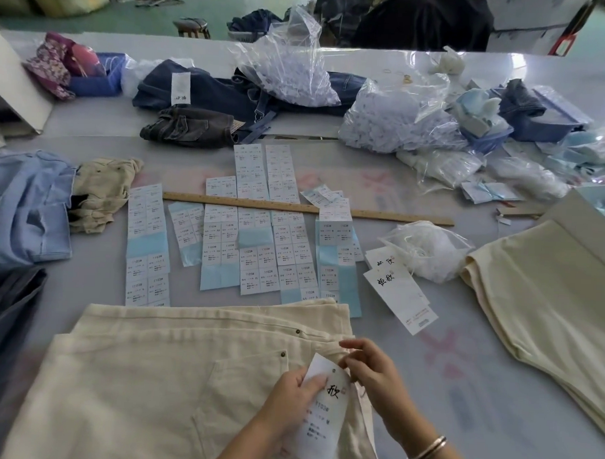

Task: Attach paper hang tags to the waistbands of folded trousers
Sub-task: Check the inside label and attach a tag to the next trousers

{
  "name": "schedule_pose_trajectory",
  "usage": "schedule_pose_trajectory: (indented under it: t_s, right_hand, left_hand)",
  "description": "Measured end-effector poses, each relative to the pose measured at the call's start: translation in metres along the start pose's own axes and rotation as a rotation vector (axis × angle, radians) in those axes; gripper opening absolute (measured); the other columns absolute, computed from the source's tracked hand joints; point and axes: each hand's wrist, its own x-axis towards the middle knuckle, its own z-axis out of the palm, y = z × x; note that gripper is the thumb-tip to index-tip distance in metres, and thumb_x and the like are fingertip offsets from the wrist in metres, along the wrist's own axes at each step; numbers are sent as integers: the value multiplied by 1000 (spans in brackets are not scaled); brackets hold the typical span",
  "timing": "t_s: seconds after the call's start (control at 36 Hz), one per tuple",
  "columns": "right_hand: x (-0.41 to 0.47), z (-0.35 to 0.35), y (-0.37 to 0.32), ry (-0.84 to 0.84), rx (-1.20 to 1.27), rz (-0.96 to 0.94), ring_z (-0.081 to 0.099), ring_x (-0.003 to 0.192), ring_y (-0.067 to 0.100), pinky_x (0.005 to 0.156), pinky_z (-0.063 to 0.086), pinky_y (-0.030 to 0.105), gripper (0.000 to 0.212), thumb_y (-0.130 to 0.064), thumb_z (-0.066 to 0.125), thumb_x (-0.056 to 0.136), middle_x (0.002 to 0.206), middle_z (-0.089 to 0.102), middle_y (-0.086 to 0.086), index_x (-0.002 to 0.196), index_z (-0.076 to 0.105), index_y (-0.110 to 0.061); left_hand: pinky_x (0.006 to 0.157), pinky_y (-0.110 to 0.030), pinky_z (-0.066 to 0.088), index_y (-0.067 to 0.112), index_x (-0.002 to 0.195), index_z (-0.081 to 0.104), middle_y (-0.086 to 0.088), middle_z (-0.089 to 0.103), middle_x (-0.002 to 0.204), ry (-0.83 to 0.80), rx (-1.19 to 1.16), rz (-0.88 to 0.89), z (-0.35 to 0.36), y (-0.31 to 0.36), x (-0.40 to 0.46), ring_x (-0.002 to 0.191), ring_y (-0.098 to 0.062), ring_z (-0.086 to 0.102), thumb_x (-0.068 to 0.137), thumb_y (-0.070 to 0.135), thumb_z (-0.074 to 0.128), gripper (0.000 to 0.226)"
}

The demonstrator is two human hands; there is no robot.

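Cream folded trousers (159, 372) lie in front of me, their waistband at the right with two brass rivets. A white paper hang tag (325, 412) with black characters rests over the waistband. My left hand (293, 395) pinches the tag's left edge. My right hand (371, 372), a bracelet on its wrist, holds the tag's top corner right at the waistband; its fingertips are pinched together. Two more hang tags (400, 294) lie on the table beyond to the right.
Rows of sticker label sheets (259, 241) cover the table's middle under a wooden ruler (305, 208). A cream trouser stack (549, 303) lies right, a white bag of strings (427, 251) beside it. Blue and beige garments (31, 206) sit left, plastic bags (394, 119) and dark jeans (196, 91) behind.
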Motion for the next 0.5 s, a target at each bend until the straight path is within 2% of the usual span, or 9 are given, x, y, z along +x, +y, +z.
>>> schedule_pose_trajectory:
  t_s: [0.11,0.22,0.31,0.39,0.44,0.5]
  right_hand:
    - [3,-2,0,58,81,33,60,66,8,63,48,16,27,7,50,91,83,74,7,100,67,-12]
    - [8,-10,-1,19,244,97,65,74,19,76,54,26,38,18,46,88,106,68,14,111,63,-6]
    - [8,-12,-5,-94,403,124,62,68,21,73,54,28,44,21,43,86,105,60,16,117,60,-4]
    - [5,-10,-8,-211,505,109,60,66,22,66,52,27,49,26,39,82,92,62,15,118,59,-2]
    - [2,-8,-8,-257,471,94,59,68,22,65,49,26,51,25,40,82,90,63,11,119,59,-4]
    - [0,-5,-6,-281,372,71,57,67,20,63,44,24,53,25,40,82,89,63,6,118,60,-8]
  left_hand:
    - [64,-28,55,12,93,69,-8,75,83,-93,-13,-21,-6,-1,0,72,-19,71,97,17,55,15]
    - [76,-32,55,7,102,68,-12,74,94,-98,-38,1,-12,-4,1,83,-22,69,94,2,54,16]
    - [69,-27,52,5,94,69,-12,72,86,-126,-138,-22,-14,-3,-1,76,-19,67,96,4,51,18]
    - [64,-24,54,-6,103,69,-19,72,88,-194,-393,-60,-13,2,-2,73,-20,69,94,4,50,23]
    - [52,-22,52,-10,104,68,-17,70,74,-248,-531,-49,-11,4,-3,58,-18,67,89,4,51,26]
    - [51,-22,52,-8,99,72,-17,70,72,-263,-603,-32,-9,4,-3,57,-19,67,86,5,54,26]
